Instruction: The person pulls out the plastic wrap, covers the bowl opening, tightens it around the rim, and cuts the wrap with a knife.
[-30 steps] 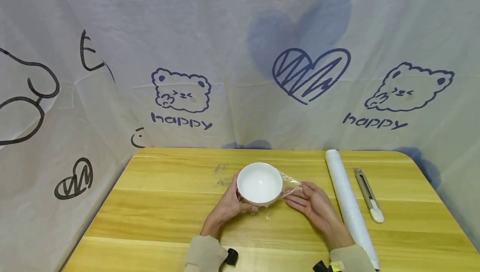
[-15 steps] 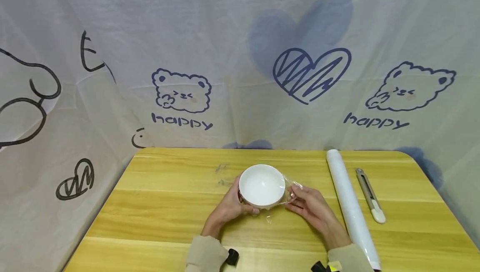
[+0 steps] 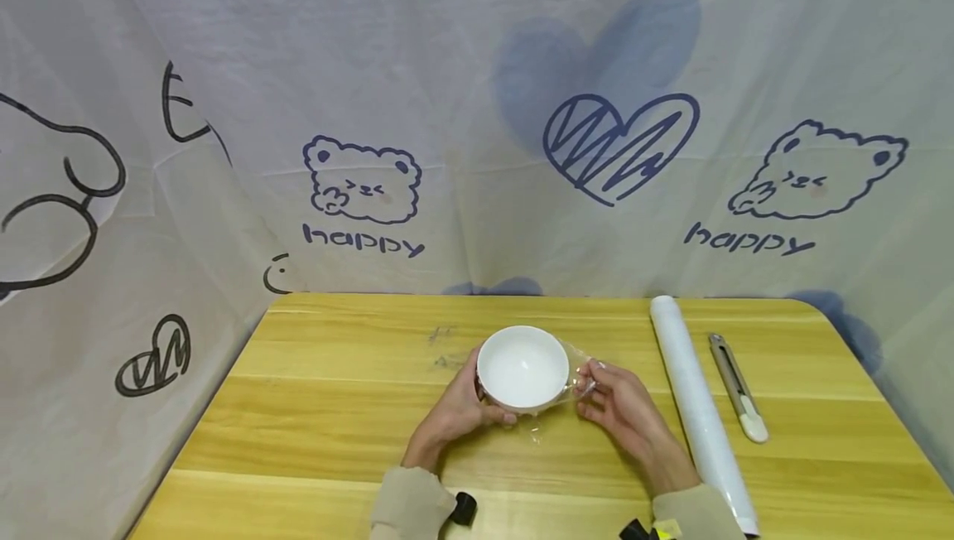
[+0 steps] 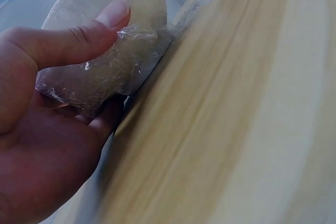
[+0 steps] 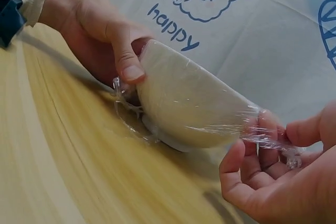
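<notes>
A white bowl [image 3: 522, 368] wrapped in clear cling film stands near the middle of the table in the head view. My left hand [image 3: 460, 401] holds it from the left side, thumb along the near wall and fingers beneath or behind, partly hidden. In the right wrist view, my right hand [image 5: 289, 166] pinches a gathered end of the cling film [image 5: 252, 129] between thumb and fingers. The film stretches taut from the bowl's wall to those fingertips. Crumpled film [image 4: 139, 43] also clings to the wall beside the left thumb in the left wrist view.
A long white roll [image 3: 701, 416] lies just right of my right forearm. Beyond it is a utility knife [image 3: 738, 388] with a grey and white handle. The wooden table [image 3: 320, 424] meets a printed cloth backdrop [image 3: 477, 192] at its far edge.
The bowl has shifted slightly right with my left hand. My right hand came closer to the bowl, then drew back a little, its fingers now more curled on the film.
</notes>
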The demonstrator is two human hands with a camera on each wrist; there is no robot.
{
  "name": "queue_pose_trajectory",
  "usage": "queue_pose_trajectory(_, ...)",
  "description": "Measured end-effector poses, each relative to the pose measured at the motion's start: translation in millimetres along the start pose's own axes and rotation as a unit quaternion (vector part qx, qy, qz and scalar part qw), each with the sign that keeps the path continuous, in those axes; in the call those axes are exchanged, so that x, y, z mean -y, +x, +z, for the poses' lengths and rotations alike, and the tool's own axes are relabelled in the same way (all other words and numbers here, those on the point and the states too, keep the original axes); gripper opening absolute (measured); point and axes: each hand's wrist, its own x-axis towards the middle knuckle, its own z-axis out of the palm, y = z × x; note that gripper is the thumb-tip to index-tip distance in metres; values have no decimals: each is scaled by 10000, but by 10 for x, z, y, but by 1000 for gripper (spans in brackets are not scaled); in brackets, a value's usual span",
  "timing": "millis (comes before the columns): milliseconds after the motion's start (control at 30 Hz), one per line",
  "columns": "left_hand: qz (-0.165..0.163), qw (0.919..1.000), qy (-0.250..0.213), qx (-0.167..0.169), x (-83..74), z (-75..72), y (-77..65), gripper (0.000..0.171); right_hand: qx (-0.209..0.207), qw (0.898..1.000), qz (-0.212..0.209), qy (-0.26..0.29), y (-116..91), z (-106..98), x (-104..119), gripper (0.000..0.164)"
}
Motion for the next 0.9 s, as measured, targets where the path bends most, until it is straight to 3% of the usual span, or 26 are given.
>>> queue_pose_trajectory(167,-35,10000,46,-43,-13,21,15,110,181,9982,59,575,20,-42,-24,28)
queue_pose_trajectory(400,-95,9998,120,-128,-25,28,6,110,254,9958,389,790,51,-118,-61,32)
queue_pose_trajectory(633,-19,9999,151,-60,-25,11,17,111,-506,9983,211,-177,93,-91,-83,28)
queue_pose_trajectory(800,-67,9998,153,-49,-50,17,18,111,-1132,9879,-236,-1036,123,-33,-114,30)
queue_pose_trajectory(900,-106,9999,132,-1,-39,19,7,111,-1207,9841,-376,-1247,115,-31,-138,32)
